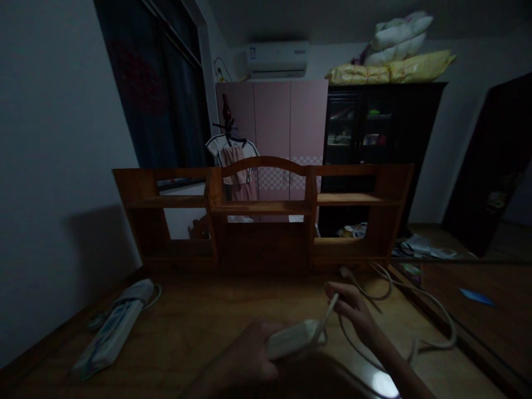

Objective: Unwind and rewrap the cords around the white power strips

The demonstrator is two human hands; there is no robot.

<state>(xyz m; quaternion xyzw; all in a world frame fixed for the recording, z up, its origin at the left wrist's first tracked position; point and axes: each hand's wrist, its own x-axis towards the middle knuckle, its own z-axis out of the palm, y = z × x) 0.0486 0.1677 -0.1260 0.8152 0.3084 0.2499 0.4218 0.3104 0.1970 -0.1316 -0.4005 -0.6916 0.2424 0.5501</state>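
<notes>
My left hand (pixel 251 354), partly blurred, is closed around a white power strip (pixel 291 339) above the desk. A pale cord (pixel 331 310) rises from the strip's far end. My right hand (pixel 353 310) pinches this cord between thumb and fingers, just right of the strip. More of the cord lies in loose loops on the right of the desk, with what looks like its plug (pixel 344 272) beyond my right hand. Another white power strip (pixel 114 330) rests at the desk's left side, cord wound around its far end.
A wooden shelf unit (pixel 261 208) stands along the back of the desk (pixel 199 310). The wall (pixel 62 166) borders the left side. A raised edge (pixel 449 321) runs along the right, with a blue packet (pixel 476 296) on the brown surface past it.
</notes>
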